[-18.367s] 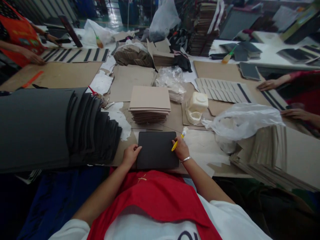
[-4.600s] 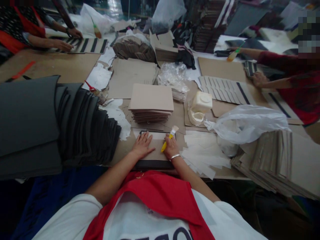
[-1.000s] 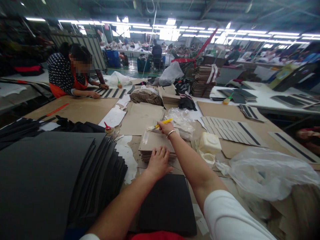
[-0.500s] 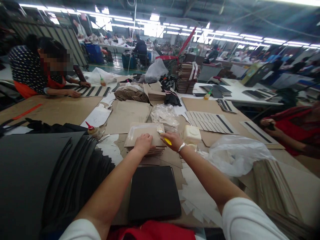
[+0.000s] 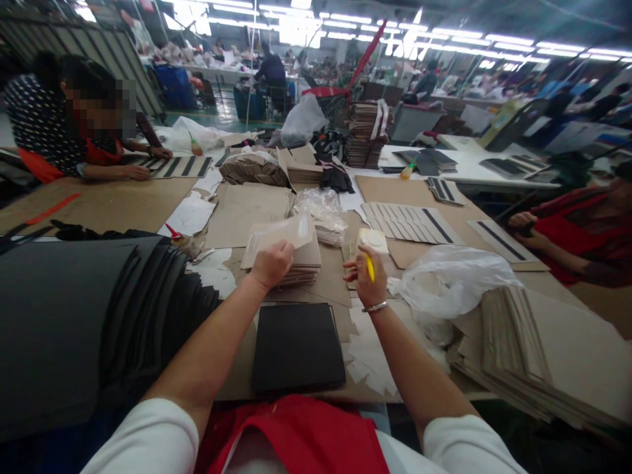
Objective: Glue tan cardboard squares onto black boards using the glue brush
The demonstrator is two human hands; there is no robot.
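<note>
My left hand (image 5: 270,263) is closed on a tan board (image 5: 281,232), lifting its near edge off the stack of tan boards (image 5: 306,262); the board's top face looks shiny. My right hand (image 5: 362,280) grips a yellow-handled brush (image 5: 370,267) and hovers just right of the stack, beside a white glue jug (image 5: 372,239). A black covered panel (image 5: 297,345) lies flat on the table in front of my red apron, below both hands.
A big fanned pile of dark grey sheets (image 5: 89,316) fills the left. A white plastic bag (image 5: 451,280) and stacked greyboard (image 5: 533,355) sit right. Paper scraps (image 5: 368,352) lie by the panel. A seated person (image 5: 74,125) works far left; another person's hand (image 5: 521,220) rests right.
My left hand has gone from pressing flat on the top board to gripping and tilting it up. My right hand with the brush drew back off the board to the right.
</note>
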